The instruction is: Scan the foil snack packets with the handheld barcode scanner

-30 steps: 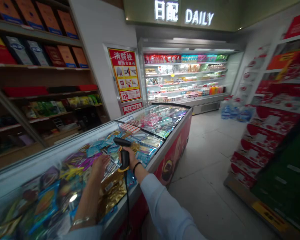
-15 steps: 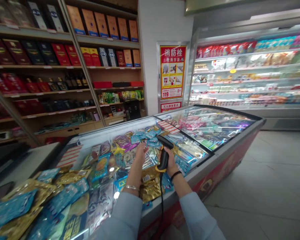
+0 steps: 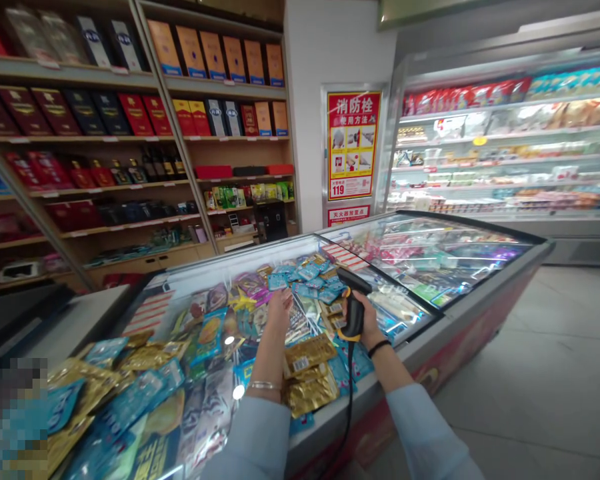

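In my right hand [image 3: 369,323] is a black and yellow barcode scanner [image 3: 354,313], held upright by its handle with the cable hanging down. My left hand [image 3: 280,305] is over the packets in the chest freezer [image 3: 433,327], fingers loosely bent and apart, with nothing visible in them. Just beyond its fingertips lie small blue packets [image 3: 310,272]. Between my forearms is a pile of gold packets [image 3: 310,357], one with its barcode facing up. More blue packets [image 3: 140,400] and gold packets [image 3: 150,357] lie heaped on the glass at the lower left.
The freezer's sliding glass lid [image 3: 450,247] covers its far right part. Shelves of boxed goods [image 3: 110,110] stand behind on the left. A red fire-hydrant notice [image 3: 354,145] hangs on the wall. At the right are a lit refrigerated display [image 3: 505,153] and tiled floor [image 3: 520,347].
My right hand and the scanner have moved right, away from my left hand. More of the blue and gold packets shows between them. The view has shifted slightly left.
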### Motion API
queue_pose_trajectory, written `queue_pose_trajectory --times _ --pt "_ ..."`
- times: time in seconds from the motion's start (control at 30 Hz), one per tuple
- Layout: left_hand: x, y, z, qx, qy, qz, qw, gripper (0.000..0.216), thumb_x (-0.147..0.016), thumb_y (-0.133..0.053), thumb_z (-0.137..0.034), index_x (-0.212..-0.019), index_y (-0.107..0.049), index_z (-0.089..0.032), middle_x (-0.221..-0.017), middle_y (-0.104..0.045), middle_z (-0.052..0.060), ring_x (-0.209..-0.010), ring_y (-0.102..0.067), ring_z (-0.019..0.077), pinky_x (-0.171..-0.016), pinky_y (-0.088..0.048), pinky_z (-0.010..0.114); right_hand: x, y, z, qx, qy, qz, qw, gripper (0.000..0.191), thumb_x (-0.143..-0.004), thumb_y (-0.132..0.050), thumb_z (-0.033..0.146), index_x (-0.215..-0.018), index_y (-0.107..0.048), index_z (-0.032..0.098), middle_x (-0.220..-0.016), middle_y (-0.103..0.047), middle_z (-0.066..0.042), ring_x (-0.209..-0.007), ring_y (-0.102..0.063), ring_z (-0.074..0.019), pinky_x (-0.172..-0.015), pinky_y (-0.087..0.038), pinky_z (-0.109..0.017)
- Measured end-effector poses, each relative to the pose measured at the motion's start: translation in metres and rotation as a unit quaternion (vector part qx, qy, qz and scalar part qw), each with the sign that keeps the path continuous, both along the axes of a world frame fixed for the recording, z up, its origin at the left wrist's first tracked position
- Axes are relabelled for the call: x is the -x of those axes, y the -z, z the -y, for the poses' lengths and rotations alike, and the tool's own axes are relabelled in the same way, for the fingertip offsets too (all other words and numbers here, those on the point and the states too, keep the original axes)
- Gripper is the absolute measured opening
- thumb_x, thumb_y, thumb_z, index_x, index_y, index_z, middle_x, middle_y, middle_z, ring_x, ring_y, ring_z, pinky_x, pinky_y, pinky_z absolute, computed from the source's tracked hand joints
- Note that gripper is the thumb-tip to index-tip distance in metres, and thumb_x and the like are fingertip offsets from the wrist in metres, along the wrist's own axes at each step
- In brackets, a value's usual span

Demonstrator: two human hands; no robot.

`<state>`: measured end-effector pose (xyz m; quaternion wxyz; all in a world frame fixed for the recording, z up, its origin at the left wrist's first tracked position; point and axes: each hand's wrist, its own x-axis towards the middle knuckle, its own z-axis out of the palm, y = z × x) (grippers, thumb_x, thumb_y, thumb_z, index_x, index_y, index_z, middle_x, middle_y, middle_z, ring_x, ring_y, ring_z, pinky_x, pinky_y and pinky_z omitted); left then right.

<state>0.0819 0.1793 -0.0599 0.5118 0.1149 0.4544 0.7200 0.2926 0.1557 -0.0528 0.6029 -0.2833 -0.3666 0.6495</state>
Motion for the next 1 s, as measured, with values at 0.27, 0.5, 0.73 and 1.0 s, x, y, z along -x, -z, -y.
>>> queue_pose_trajectory --times 0.27,0.5,0.73,1.0 --pt "-0.008 0.0 -0.001 -0.001 0.06 0.038 0.997 0.005 -0.08 -0.054 -0.021 -0.077 -0.055 -0.017 -0.083 -0.069 0.014 -0.084 -0.067 0.0228 -0.083 -0.056 0.038 0.001 0.001 0.01 -0.005 -0.017 -0.001 1.0 0.027 -0.07 -0.065 0.046 -0.072 -0.063 0.02 -0.048 -0.057 -0.002 -0.035 -0.048 -0.0128 -0.036 -0.039 -0.024" --pt "-0.006 -0.007 0.003 0.005 -0.02 -0.012 1.0 0.006 -0.081 -0.052 -0.015 -0.081 -0.058 -0.018 -0.094 -0.069 0.009 -0.103 -0.066 0.0225 -0.099 -0.049 0.042 0.001 -0.004 0.008 -0.029 -0.022 -0.008 0.999 0.034 -0.067 -0.066 0.05 -0.077 -0.063 0.018 -0.047 -0.057 0.001 -0.034 -0.047 -0.0118 -0.034 -0.038 -0.022" --pt "0.01 -0.03 0.009 -0.116 -0.108 -0.061 0.985 0.015 -0.086 -0.05 -0.024 -0.087 -0.064 -0.017 -0.116 -0.068 0.009 -0.111 -0.064 0.0201 -0.099 -0.049 0.036 0.008 -0.015 -0.013 -0.079 -0.085 0.032 0.993 0.038 -0.068 -0.066 0.05 -0.084 -0.064 0.016 -0.047 -0.056 0.001 -0.034 -0.049 -0.0133 -0.034 -0.038 -0.023" --pt "0.013 -0.019 0.007 -0.134 -0.167 -0.065 0.975 0.022 -0.064 -0.08 -0.022 -0.074 -0.062 -0.014 -0.073 -0.066 0.003 -0.079 -0.068 0.0177 -0.085 -0.056 0.039 0.013 -0.004 -0.015 -0.077 -0.109 0.007 0.991 0.038 -0.069 -0.062 0.055 -0.083 -0.063 0.019 -0.046 -0.053 0.002 -0.036 -0.046 -0.0131 -0.035 -0.038 -0.023"
